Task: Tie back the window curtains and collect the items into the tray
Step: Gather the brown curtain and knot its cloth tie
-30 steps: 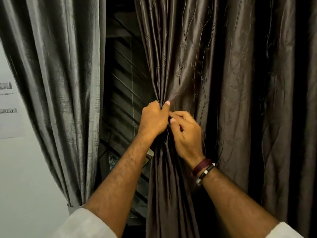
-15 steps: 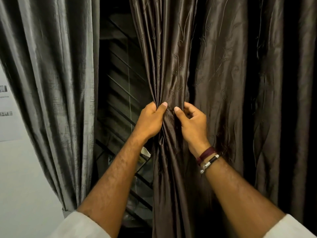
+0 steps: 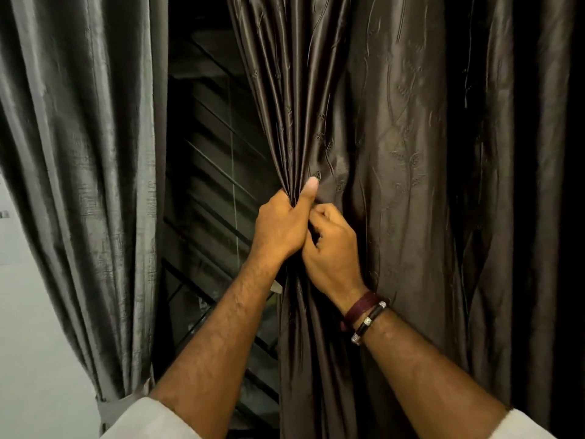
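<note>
A dark brown embroidered curtain [image 3: 395, 147] hangs on the right, its left edge gathered into tight pleats. My left hand [image 3: 280, 224] clutches that bunch, thumb pointing up along the folds. My right hand [image 3: 332, 251] presses against the left hand and pinches the fabric just to the right of the bunch; its fingertips are partly hidden. A grey curtain [image 3: 82, 160] hangs on the left, drawn in near its bottom. No tray or tie-back shows in view.
Between the two curtains a dark window [image 3: 215, 172] with slanted bars is exposed. A pale wall [image 3: 28, 327] lies at the lower left, with a paper sheet at its edge. Bracelets circle my right wrist [image 3: 367, 315].
My right hand moved from slightly apart back against my left hand and closed on more fabric. The gathered bunch has grown tighter, and the view shifted a little.
</note>
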